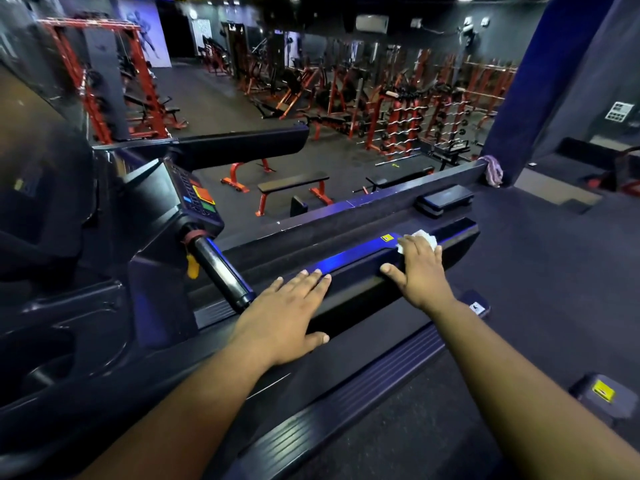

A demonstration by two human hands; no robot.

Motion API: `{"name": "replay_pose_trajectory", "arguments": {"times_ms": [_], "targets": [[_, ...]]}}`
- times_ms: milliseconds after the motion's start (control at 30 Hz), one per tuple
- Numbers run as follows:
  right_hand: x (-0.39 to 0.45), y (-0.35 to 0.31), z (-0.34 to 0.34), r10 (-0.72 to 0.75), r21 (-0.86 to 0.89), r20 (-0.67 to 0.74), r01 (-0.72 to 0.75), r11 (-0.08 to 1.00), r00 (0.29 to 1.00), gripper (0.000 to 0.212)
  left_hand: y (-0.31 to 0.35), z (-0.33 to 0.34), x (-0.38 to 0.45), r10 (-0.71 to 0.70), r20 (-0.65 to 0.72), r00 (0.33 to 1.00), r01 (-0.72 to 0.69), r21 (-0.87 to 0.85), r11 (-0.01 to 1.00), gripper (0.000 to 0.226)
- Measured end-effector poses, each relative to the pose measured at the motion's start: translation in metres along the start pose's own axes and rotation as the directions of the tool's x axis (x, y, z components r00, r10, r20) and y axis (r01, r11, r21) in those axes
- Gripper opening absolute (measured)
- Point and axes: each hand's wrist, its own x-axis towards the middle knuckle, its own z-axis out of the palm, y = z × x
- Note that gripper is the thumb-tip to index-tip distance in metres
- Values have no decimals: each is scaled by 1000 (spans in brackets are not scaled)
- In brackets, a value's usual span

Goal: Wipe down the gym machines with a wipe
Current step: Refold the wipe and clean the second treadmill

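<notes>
— White and crumpled, that's the wipe (419, 240)? Where is it sitting?

— Under the right hand (417, 268), on top of the long black side rail (349, 271) of the treadmill. The fingers lie fairly straight over it and press it flat to the rail; the thumb sticks out to the left along the rail's near edge. Bits of the wipe poke out past the fingertips and at the left of the hand.

— And the left hand (287, 310)?

— Flat on the same rail, nearer the camera, fingers straight and together, thumb spread toward the right. It holds nothing, it only rests there, palm down.

— What lies around them?

— A small yellow sticker (388, 238) on the rail just left of the wipe, in a patch of blue light. To the left, the black handlebar grip (221, 275) slants down toward the left hand, and above it the console (197, 195) shows orange and green buttons. Below the rail runs the ribbed foot strip (346, 400), beside the dark belt.

— Farther off?

— A cloth (492, 169) is draped on the end of the low wall, and beyond it red-framed benches (294, 188) and barbell racks (412, 126) fill the lower gym floor.
</notes>
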Motion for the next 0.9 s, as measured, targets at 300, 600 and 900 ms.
{"name": "replay_pose_trajectory", "arguments": {"times_ms": [300, 600, 900], "targets": [[-10, 12, 20, -102, 73, -127, 112, 991, 987, 108, -3, 2, 11, -8, 20, 1000, 9, -16, 1000, 100], [-48, -25, 27, -129, 193, -128, 152, 969, 983, 114, -1, 4, 9, 7, -10, 1000, -7, -3, 1000, 103], [-26, -13, -2, 106, 63, -4, -106, 992, 994, 115, -18, 0, -14, 141, 39, 989, -142, 47, 989, 107]]}}
